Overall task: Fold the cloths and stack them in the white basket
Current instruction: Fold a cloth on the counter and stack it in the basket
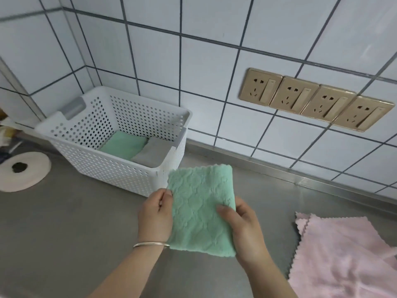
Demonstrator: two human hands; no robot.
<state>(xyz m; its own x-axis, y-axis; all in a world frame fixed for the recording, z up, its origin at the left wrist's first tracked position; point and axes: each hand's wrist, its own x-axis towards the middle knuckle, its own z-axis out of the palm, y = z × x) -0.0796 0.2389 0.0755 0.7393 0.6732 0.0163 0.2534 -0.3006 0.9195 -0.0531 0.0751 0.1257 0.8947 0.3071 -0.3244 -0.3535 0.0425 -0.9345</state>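
The white perforated basket holds two folded cloths — one green, one grey. A third, the folded green quilted cloth, is held above the steel counter, left hand and right hand gripping its edges. Pink cloths lie right — count unclear.

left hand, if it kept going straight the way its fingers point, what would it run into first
Probably the white basket. The left hand, gripping the folded green cloth, points up and away toward the basket's near corner. From one view, its height against the rim is unclear, so it might pass over.
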